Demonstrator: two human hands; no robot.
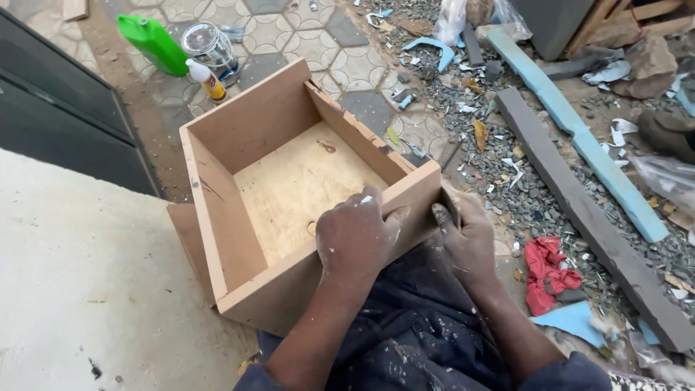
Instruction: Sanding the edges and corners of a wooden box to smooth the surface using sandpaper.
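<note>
An open wooden box (239, 217) of brown board with a pale plywood bottom rests against my lap, tilted toward me. My left hand (355, 235) curls over the box's near wall, fingers gripping its top edge from inside. My right hand (467, 239) presses against the outside of the same wall at its right corner, fingers bent onto the edge. Both hands are dusted with white powder or dried glue.
A green bottle (153, 43), a small glue bottle (206, 80) and a glass jar (210, 49) stand on the tiled floor beyond the box. Grey and blue strips (579, 210) lie on gravel to the right, with a red rag (546, 271). A pale slab (79, 289) is left.
</note>
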